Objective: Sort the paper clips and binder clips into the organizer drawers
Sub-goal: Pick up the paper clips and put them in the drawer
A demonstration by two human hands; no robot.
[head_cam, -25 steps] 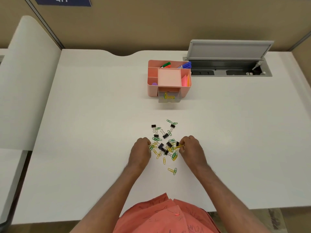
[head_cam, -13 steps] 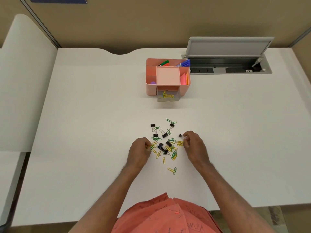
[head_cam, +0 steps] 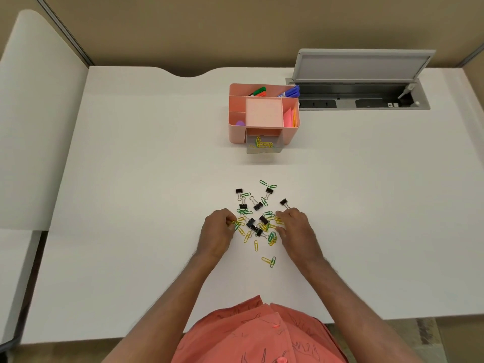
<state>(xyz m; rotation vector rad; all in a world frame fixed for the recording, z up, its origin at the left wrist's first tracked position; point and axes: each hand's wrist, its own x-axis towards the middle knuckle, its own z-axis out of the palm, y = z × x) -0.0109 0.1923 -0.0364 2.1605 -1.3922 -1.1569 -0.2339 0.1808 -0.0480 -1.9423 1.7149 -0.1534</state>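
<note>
A pile of green and yellow paper clips point(head_cam: 272, 235) mixed with black binder clips point(head_cam: 258, 205) lies on the white desk point(head_cam: 131, 179) in front of me. My left hand point(head_cam: 217, 231) sits at the pile's left edge, its fingertips pinched on a few yellow and green paper clips. At the right edge, my right hand point(head_cam: 294, 227) curls its fingers and thumb around some yellow paper clips. One binder clip point(head_cam: 284, 202) lies just beyond its fingertips. The pink organizer point(head_cam: 237, 132) stands farther back, and its clear lower drawer point(head_cam: 264, 148) is pulled out with yellow paper clips inside.
Markers, sticky notes and a purple object fill the organizer's top compartments. A grey cable hatch point(head_cam: 361, 64) stands open at the back right. A white side panel point(head_cam: 34, 121) runs along the desk's left. Two loose paper clips point(head_cam: 269, 261) lie nearest to me.
My right hand lifted a black binder clip out of the pile, set it down at the right, and came back onto the yellow paper clips. My left hand has barely moved.
</note>
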